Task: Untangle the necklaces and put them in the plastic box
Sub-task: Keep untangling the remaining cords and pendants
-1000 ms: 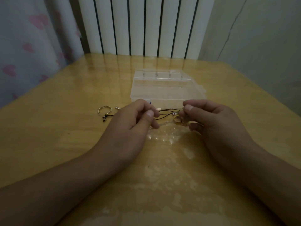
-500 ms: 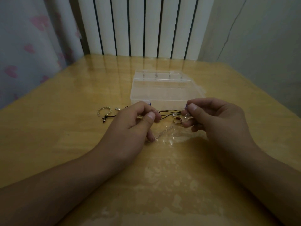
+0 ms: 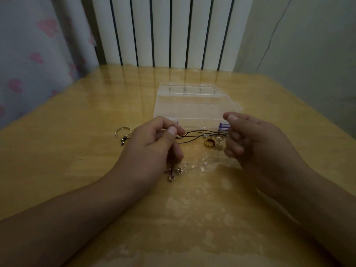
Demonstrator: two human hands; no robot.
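Thin black necklace cords (image 3: 200, 134) stretch between my two hands just above the wooden table. My left hand (image 3: 154, 149) pinches their left end between thumb and fingers, and small metal charms (image 3: 173, 173) dangle below that hand. My right hand (image 3: 254, 139) pinches the right end with curled fingers. Silver beads (image 3: 218, 138) and a gold ring (image 3: 209, 142) lie under the cords. The clear plastic box (image 3: 192, 105) stands shut just behind my hands.
A silver twisted ring (image 3: 123, 130) with a small dark charm (image 3: 123, 141) lies left of my left hand. A crumpled clear plastic bag (image 3: 204, 162) lies between my wrists. A white radiator (image 3: 163, 31) and a curtain (image 3: 34, 54) stand behind the table (image 3: 77, 151).
My hands have pulled apart, the right one rising and moving right, so the cords stretch longer. Charms now hang below my left hand.
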